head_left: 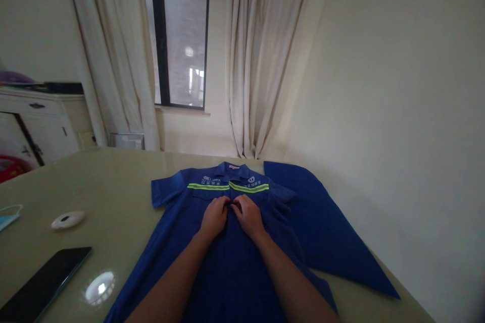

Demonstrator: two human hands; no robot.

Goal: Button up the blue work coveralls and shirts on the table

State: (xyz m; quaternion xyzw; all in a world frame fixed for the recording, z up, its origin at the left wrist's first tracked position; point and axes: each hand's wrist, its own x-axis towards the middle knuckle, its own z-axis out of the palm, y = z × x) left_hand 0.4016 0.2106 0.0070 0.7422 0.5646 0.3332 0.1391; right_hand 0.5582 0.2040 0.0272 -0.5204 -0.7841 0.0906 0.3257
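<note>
Two grips, L hand (214, 216) & R hand (248, 215), pinch 1 blue shirt (178, 227) front.

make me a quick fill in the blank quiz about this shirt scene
The left hand and right hand pinch the front of a ____ shirt.
A dark phone lies on the table to the shirt's ____.
A second blue cloth lies to the shirt's ____.
Curtains hang on ____ sides of the window.
Missing words: blue; left; right; both.
</note>
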